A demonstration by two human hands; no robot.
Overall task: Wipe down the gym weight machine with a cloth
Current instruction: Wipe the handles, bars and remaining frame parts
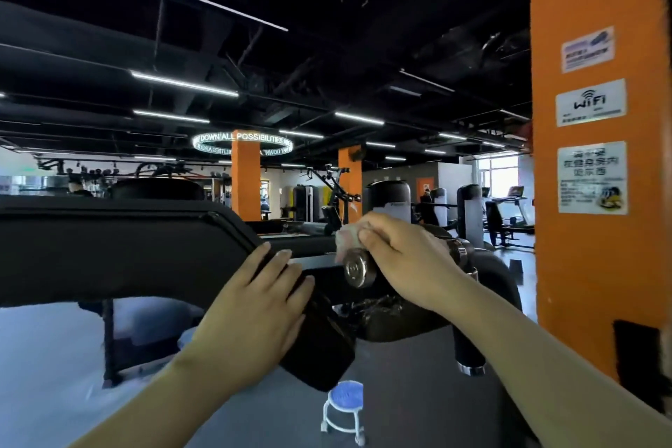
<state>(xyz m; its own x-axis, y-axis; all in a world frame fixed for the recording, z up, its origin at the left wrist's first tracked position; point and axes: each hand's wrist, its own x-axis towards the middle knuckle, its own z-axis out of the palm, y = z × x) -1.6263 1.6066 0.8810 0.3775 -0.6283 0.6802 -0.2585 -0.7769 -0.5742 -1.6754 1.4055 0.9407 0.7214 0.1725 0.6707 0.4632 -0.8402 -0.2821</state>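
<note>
The black weight machine (109, 247) fills the left and middle, with a broad dark frame and a grey bar running right. A shiny chrome peg (358, 269) sticks out from the bar. My right hand (403, 258) is closed around a crumpled pale cloth (347, 238) and presses it on top of the chrome peg. My left hand (262, 302) lies flat with fingers spread on a black padded handle (320, 345) of the machine, just left of the peg.
An orange pillar (596, 156) with posted signs stands close on the right. A small blue-topped wheeled stool (345, 407) sits on the grey floor below my hands. Other gym machines, orange pillars and treadmills stand farther back.
</note>
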